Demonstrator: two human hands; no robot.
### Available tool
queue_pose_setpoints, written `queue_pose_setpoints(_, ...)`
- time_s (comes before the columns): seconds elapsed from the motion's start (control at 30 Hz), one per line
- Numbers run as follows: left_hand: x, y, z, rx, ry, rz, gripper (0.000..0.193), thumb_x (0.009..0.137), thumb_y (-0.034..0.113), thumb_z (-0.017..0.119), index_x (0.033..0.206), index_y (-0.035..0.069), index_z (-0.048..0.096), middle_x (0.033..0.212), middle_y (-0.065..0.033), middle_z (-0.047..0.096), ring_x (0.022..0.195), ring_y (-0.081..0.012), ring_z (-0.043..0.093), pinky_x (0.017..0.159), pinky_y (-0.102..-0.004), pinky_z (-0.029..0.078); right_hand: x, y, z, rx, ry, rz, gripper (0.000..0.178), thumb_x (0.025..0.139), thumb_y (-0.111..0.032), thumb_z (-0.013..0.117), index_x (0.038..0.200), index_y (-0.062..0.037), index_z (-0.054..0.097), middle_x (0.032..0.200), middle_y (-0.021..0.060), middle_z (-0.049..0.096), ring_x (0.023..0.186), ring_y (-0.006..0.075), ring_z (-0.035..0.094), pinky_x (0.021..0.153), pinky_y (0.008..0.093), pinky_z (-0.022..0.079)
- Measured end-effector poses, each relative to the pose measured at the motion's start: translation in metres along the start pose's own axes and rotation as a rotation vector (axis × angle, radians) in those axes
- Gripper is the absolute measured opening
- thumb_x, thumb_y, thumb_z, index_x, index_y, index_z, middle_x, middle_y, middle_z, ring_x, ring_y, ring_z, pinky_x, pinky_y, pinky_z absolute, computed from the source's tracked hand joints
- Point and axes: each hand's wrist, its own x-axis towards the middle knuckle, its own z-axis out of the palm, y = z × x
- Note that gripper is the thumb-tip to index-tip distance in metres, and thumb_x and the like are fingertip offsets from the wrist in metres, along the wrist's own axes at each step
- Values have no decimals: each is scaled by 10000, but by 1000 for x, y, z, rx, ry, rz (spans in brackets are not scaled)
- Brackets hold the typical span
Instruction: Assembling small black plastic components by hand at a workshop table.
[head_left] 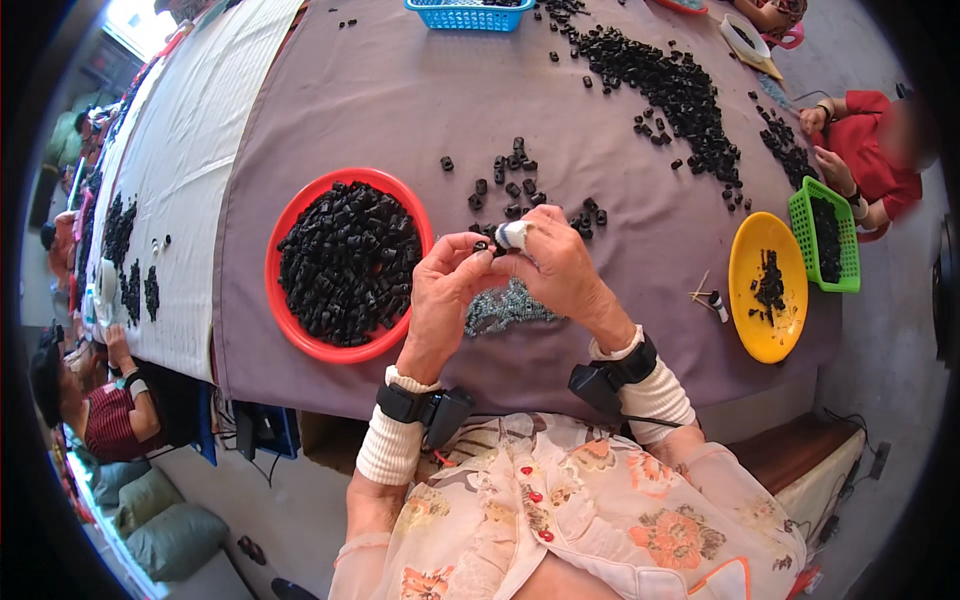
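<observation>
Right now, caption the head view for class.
Left hand pinches a small black part, right hand close alongside, near a red tray of black pieces.

The tablecloth (360, 110) is greyish mauve; the side cloth (190, 200) is off-white with faint stripes. The plate (274, 265) is red, the small parts (350, 260) on it black, the dish (775, 232) yellow, one basket (850, 262) green, another basket (470, 17) blue. The blouse (600, 510) is pale with orange flowers; its buttons (536, 497) are red.
</observation>
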Motion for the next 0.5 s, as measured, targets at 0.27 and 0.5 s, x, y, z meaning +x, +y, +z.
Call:
queue_pose_setpoints(0.27, 4, 4, 0, 26, -63, -13, 154, 896, 33, 582, 1046, -2, 569, 925, -80, 647, 789, -150, 654, 736, -309, 568, 7, -3, -13, 61, -52, 12, 165, 720, -110, 708, 800, -19, 596, 730, 89, 577, 728, 283, 569, 746, 382, 417)
queue_pose_setpoints(0.5, 5, 6, 6, 114, -39, 34, 166, 888, 42, 607, 1047, 7, 580, 894, -73, 666, 766, -132, 651, 718, -274, 550, 17, -4, -26, -141, -204, -79, 146, 747, -96, 687, 824, -3, 604, 757, 102, 594, 749, 284, 571, 775, 381, 421)
